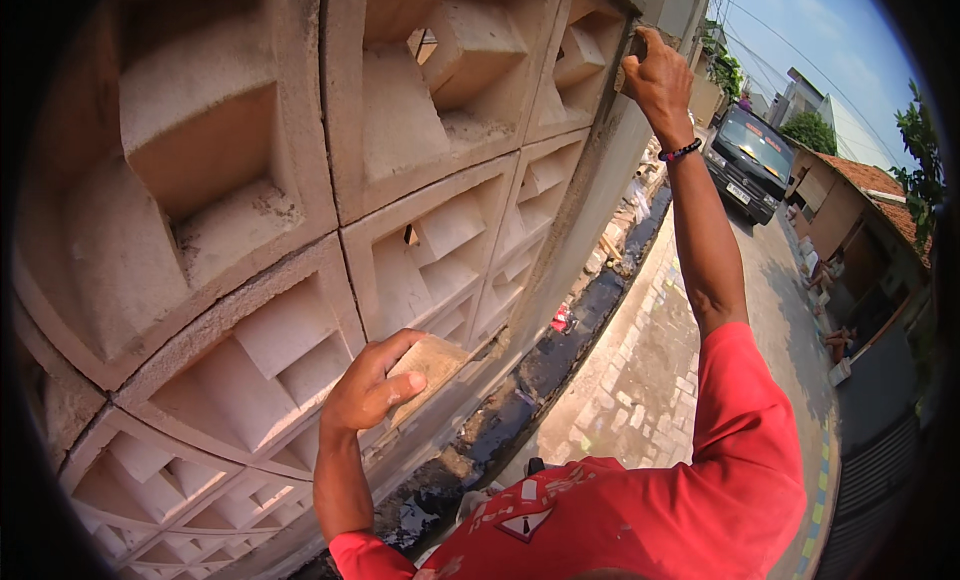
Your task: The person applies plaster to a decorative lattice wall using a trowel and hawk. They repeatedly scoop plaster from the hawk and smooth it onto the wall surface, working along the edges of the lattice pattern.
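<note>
Tan block; left hand grips it; right hand curled, high beside concrete wall; hold unclear

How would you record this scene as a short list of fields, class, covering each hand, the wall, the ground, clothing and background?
Left hand: gripping a flat tan piece
Right hand: raised at the far edge of the wall; anything held is unclear
Wall: pale blocks with deep angular recesses
Ground: dark wet ditch beside a paved lane
Clothing: red shirt; dark bracelet on right wrist
Background: dark vehicle, front toward the camera
</note>
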A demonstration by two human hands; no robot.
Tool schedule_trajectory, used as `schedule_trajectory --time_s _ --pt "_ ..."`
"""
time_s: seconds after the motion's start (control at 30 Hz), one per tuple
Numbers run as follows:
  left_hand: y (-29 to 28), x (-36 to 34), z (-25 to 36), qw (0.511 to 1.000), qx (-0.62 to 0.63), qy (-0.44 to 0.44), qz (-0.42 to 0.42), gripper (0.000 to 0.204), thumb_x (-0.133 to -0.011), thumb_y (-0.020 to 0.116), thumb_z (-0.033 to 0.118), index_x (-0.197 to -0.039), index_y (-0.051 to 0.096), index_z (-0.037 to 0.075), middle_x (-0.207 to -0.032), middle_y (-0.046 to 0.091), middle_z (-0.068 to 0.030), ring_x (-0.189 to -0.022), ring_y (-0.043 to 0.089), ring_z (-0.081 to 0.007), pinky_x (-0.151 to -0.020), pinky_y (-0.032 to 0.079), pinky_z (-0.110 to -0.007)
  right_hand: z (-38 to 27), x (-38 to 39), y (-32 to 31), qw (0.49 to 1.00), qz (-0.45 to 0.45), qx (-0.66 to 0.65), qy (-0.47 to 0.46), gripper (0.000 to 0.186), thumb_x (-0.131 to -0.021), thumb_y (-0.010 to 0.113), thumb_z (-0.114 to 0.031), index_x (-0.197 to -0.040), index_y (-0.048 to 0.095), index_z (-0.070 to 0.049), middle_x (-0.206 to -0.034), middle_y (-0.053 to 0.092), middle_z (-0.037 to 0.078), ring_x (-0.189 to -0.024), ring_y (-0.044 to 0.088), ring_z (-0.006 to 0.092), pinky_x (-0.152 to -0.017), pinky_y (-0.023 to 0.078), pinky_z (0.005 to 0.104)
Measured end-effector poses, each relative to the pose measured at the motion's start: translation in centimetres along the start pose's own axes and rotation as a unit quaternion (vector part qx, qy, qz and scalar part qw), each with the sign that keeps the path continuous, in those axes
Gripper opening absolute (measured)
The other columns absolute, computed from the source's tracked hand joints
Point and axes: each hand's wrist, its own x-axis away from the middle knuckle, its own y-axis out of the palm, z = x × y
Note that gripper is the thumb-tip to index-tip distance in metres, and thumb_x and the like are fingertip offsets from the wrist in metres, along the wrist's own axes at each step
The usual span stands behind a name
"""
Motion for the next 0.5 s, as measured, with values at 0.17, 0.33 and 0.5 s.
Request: schedule_trajectory --time_s 0.17,0.33,0.5 --pt "-0.1 0.0 -0.1 0.998 -0.015 0.054 -0.021 0.050 -0.083 0.058 0.035 -0.113 0.053 -0.004 -0.090 0.061 -0.0108 -0.084 0.056 -0.0171 -0.078 0.043 -0.030 0.1 -1.3 0.5 0.999 0.009 0.027 -0.025 0.039 -0.075 0.062 -0.017 -0.112 0.060 -0.006 -0.083 0.065 0.022 -0.082 0.064 0.0391 -0.075 0.051 0.0465" --pt "-0.1 -0.2 0.0 0.998 -0.018 0.049 -0.029 0.049 -0.083 0.058 0.035 -0.113 0.053 -0.004 -0.089 0.061 -0.0107 -0.083 0.056 -0.0170 -0.078 0.043 -0.030 1.1 -2.4 1.1 0.997 0.015 0.061 -0.051 0.026 -0.074 0.063 -0.017 -0.097 0.062 -0.004 -0.083 0.066 0.022 -0.082 0.064 0.0408 -0.072 0.052 0.0475" --pt "-0.1 0.2 -0.1 0.999 -0.014 0.043 -0.021 0.049 -0.083 0.058 0.035 -0.114 0.053 -0.004 -0.087 0.061 -0.0095 -0.081 0.055 -0.0163 -0.077 0.043 -0.029 -1.1 -1.5 -0.1 0.991 -0.114 0.076 -0.011 0.027 -0.075 0.060 -0.018 -0.093 0.060 0.001 -0.086 0.065 0.025 -0.086 0.063 0.0420 -0.078 0.050 0.0490"
